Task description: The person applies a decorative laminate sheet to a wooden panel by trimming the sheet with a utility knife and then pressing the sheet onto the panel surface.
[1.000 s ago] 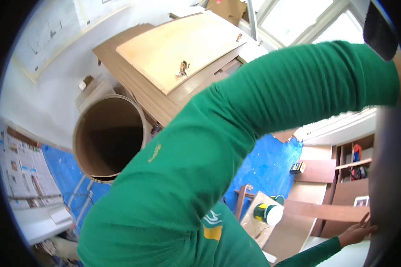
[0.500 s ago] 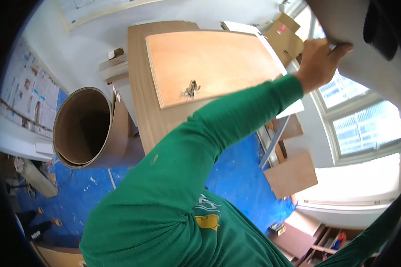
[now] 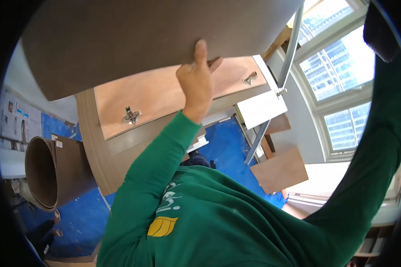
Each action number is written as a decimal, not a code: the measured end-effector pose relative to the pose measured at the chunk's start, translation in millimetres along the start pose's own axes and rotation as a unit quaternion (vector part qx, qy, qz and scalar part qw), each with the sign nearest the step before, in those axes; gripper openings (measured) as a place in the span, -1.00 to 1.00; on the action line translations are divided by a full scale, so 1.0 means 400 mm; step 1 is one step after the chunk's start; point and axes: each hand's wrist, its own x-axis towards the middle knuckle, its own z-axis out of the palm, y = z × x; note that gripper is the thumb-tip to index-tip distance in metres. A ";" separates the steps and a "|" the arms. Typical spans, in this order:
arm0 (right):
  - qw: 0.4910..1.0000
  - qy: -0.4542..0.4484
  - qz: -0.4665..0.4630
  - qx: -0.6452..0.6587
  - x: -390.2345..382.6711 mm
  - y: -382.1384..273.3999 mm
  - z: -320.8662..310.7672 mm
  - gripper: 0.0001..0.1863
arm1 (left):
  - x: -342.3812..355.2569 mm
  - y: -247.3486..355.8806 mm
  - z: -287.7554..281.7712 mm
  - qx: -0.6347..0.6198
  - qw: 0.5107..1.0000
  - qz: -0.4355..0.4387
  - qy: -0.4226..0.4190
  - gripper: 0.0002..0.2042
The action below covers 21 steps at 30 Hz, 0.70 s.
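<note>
A large dark brown panel (image 3: 142, 40) fills the top of the view. My left hand (image 3: 198, 84) grips its lower edge, thumb lying over the face and fingers behind it, with the green sleeve running down to my chest. My right arm, also in green, climbs the right rim and ends in a dark shape (image 3: 381, 31) at the top right; the hand itself is in shadow. Below the panel lies a light plywood door (image 3: 165, 95) with two metal hinges (image 3: 131, 115) on a wider brown board.
A rolled brown sheet (image 3: 49, 173) stands at the left on blue floor covering (image 3: 229, 147). A slanted metal pole (image 3: 280, 89), a white board (image 3: 260, 109) and a small plywood piece (image 3: 280, 169) are at the right, under a window (image 3: 343, 89). Newspapers (image 3: 13, 124) cover the left.
The view has swung and the brown panel now spans the top of the picture. My left hand, earlier at the upper right on the panel's edge, is now at the centre.
</note>
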 end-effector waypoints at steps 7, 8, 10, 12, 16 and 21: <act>0.976 -0.025 -0.074 0.204 0.210 -0.247 0.555 -0.28 | 0.036 -0.183 -0.096 0.042 0.986 -0.058 0.151 -0.53; 0.968 -0.034 -0.084 0.234 0.238 -0.301 0.633 -0.27 | 0.020 -0.188 -0.093 0.040 0.984 -0.063 0.163 -0.53; 0.952 -0.060 -0.102 0.283 0.274 -0.405 0.782 -0.25 | 0.037 -0.196 -0.078 0.037 0.980 -0.063 0.185 -0.53; 0.935 -0.097 -0.123 0.319 0.277 -0.503 0.918 -0.23 | 0.043 -0.185 -0.062 0.040 0.974 -0.066 0.213 -0.52; 0.894 -0.235 -0.172 0.342 0.094 -0.637 1.173 -0.20 | 0.079 -0.201 -0.103 0.044 0.972 -0.064 0.223 -0.57; 0.828 -0.392 -0.266 0.302 -0.234 -0.777 1.158 0.01 | 0.081 -0.195 -0.155 0.050 0.952 -0.063 0.296 -0.64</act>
